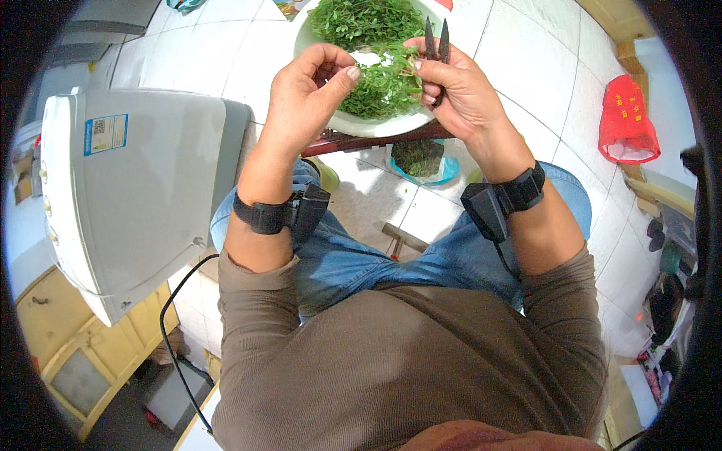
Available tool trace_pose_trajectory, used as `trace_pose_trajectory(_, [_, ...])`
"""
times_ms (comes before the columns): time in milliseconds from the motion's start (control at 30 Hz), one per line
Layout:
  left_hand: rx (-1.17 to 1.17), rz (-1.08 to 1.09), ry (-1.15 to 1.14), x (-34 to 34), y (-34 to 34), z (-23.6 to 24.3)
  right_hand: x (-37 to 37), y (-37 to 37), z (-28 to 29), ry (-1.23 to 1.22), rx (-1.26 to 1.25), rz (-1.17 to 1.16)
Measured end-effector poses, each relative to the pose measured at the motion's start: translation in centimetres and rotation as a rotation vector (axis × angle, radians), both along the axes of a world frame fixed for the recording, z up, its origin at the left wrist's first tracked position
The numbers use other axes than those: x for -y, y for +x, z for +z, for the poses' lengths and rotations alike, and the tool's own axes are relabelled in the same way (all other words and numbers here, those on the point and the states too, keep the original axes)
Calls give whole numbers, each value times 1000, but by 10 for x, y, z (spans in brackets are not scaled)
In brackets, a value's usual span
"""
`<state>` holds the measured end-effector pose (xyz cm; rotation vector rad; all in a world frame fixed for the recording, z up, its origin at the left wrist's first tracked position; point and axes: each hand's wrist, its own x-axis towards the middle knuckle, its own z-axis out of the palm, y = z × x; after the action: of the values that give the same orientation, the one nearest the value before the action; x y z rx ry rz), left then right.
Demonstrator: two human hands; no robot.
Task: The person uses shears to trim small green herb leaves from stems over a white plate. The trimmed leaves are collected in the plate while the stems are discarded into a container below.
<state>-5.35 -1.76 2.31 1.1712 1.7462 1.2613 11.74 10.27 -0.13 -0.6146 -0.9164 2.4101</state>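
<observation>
A white basin (414, 120) at the top middle holds leafy green sprigs (368, 26) in a far heap and a nearer one. Over the nearer greens, my left hand (304, 90) is closed, thumb and forefinger pinched at the leaves' left edge; whatever it grips is too small to tell. My right hand (466, 94) keeps a pair of dark scissors (444, 41) in its palm, blades up and slightly apart. Its thumb and forefinger also pinch the stems of some green sprigs (402, 64). Fingers hide the scissors' handles.
Beneath the basin is a dark red stand edge (361, 140). A light-blue bag of greens (421, 161) and a hammer-like tool (404, 237) lie on the tiled floor. At left stands a white appliance (158, 173); at right, a red bag (626, 120). Black devices are strapped to both forearms.
</observation>
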Motion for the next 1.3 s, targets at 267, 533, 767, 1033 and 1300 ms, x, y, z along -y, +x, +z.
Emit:
trace_pose_trajectory(267, [32,79,83,-4,12,-5,3,-2,-1,3,42,30])
trace_pose_trajectory(533, [204,136,99,-4,7,1,3,-2,-6,52,34,67])
trace_pose_trajectory(767, [353,165,99,-3,1,2,1,-1,-7,73,47,97])
trace_pose_trajectory(1033, [185,-423,-20,13,1,17,-3,1,-5,4,54,37])
trace_pose_trajectory(1300, [-654,-537,76,13,65,-19,-5,4,-3,26,46,42])
